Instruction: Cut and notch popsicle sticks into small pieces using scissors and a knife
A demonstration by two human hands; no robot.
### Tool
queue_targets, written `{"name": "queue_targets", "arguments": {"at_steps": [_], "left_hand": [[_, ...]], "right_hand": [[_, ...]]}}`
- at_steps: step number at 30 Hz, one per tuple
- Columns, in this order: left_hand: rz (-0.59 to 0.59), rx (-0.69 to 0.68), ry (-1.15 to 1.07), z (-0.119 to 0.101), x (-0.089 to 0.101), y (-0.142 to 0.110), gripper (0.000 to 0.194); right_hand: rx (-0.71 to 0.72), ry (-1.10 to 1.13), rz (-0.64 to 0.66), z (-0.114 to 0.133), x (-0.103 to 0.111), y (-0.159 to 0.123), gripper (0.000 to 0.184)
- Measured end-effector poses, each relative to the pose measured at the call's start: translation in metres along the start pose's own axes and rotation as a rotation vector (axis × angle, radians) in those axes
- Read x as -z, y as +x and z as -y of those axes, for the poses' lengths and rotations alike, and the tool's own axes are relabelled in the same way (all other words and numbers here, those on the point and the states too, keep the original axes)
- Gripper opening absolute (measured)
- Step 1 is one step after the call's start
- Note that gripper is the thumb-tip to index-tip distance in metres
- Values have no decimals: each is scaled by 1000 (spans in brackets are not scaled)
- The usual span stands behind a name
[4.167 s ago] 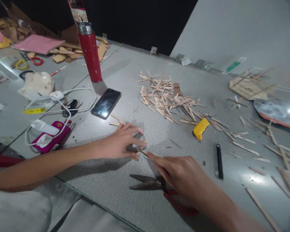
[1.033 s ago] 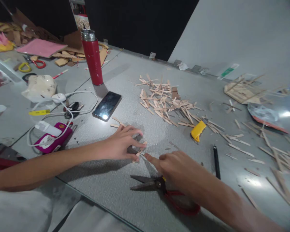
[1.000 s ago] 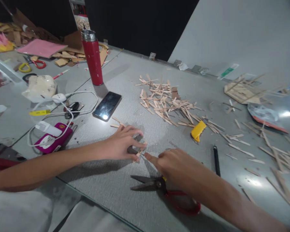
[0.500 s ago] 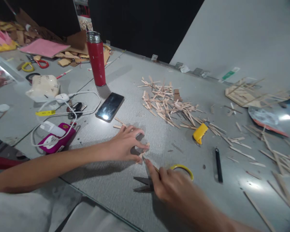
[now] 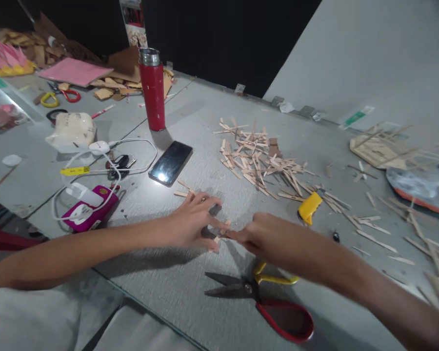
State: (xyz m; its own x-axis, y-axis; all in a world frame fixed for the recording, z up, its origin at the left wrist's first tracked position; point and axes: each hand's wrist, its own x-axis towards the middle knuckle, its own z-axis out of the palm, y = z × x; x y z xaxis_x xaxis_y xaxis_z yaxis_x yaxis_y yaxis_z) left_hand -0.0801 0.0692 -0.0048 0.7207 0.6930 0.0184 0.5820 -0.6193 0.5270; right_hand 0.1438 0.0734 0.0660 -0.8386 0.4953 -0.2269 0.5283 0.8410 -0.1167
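My left hand [image 5: 192, 219] rests on the grey table with thumb and index finger pressed on a small wooden stick piece [image 5: 217, 239]; its other fingers are spread. Reaching in from the right, my right hand [image 5: 256, 233] is closed, its index fingertip meeting the wood by my left fingertips. Whatever it may hold is hidden. Below it lies a pair of scissors [image 5: 250, 288], blades apart, with a yellow and a red handle. Two or so thin sticks [image 5: 183, 187] lie beyond my left knuckles.
A pile of wooden sticks [image 5: 252, 156] spreads across the middle, beside a yellow cutter [image 5: 310, 207]. A phone [image 5: 170, 163], a red bottle [image 5: 152, 92] and a purple power bank [image 5: 91, 207] with white cable stand left. A wooden stick frame [image 5: 380, 146] is at right.
My right hand has swung up and away from over the scissors, uncovering their red handle; its forearm now crosses over the black pen-like tool. My left hand keeps its hold. The view has shifted slightly.
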Motion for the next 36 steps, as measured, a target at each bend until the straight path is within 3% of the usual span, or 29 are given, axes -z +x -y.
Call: {"name": "queue_targets", "arguments": {"at_steps": [2,6,8,14,19,23,29,33,36], "left_hand": [[-6,-8,-1,1,-1,-1,49],[-1,-8,-4,1,-2,-2,51],[-2,-4,-7,0,-2,-2,50],[-24,17,-16,-1,-4,-1,46],[-17,-10,-29,-1,-2,-2,48],[-26,-3,-24,-2,-1,-2,48],[7,27,-29,-4,-1,-1,44],[13,40,-27,-5,0,-1,32],[17,42,-21,-4,0,-1,35]], "right_hand": [[76,-131,54,19,-12,-9,37],[141,-281,81,38,-22,-17,33],[134,-232,59,31,-21,-15,31],[-61,19,98,1,-16,-7,28],[7,-160,161,19,-14,-8,34],[65,-254,182,32,-8,-7,25],[-3,-174,152,20,0,3,27],[-43,-64,138,8,-5,11,31],[-37,-49,134,6,-9,10,29]]}}
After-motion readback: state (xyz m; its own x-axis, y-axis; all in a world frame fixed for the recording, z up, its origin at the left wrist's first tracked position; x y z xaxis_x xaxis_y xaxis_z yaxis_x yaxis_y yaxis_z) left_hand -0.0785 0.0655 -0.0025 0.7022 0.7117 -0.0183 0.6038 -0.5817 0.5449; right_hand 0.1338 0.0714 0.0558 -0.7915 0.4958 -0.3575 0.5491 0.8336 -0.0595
